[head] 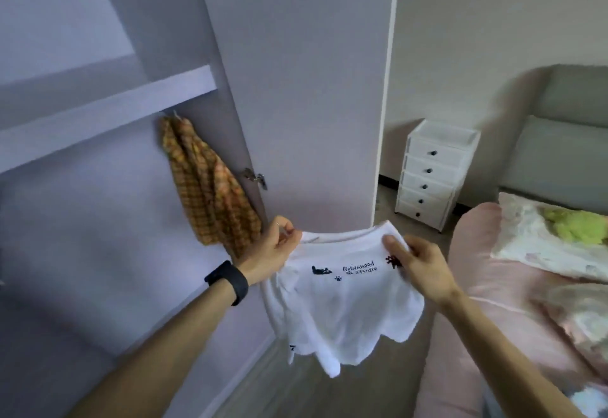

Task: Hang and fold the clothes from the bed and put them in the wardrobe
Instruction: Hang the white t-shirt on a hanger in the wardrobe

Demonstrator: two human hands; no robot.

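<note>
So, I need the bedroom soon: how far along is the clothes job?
Done: a plaid shirt hangs in the wardrobe. In hand: the left hand and right hand pinch a white T-shirt by its top edge, in the air, unfolded. Left: a green item and pale cloth lie on the bed, so it looks early.

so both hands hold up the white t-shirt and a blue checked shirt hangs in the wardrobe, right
Not blue: the head view shows the checked shirt in the wardrobe is orange-yellow. The left hand and right hand do hold up the white t-shirt.
</note>
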